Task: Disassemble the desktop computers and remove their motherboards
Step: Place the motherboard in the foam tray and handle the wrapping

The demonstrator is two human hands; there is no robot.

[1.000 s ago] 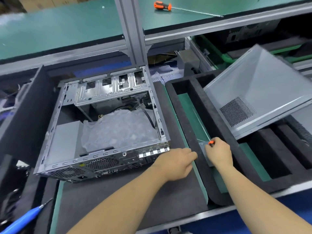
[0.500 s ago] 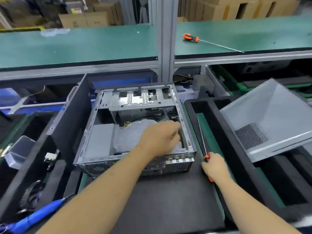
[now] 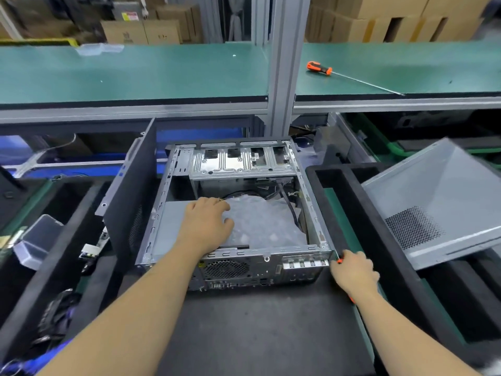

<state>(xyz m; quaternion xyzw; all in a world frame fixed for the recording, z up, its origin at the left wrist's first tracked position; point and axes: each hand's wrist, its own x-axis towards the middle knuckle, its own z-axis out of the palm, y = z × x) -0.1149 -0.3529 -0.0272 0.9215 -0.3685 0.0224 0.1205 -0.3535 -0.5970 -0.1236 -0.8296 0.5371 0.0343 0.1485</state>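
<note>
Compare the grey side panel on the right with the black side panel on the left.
The grey panel is pale metal and lies tilted across the black foam tray; the black panel is dark and stands on edge against the open computer case. The grey panel's perforated vent shows plainly; the black panel's is barely visible. Both are off the case.

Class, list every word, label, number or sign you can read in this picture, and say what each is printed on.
None can be read.
Yellow and red sticker on the grey box at the back: blurred.
Dark marks on the cardboard boxes: too small.
Yellow label on the computer case rear panel: too small.
</note>
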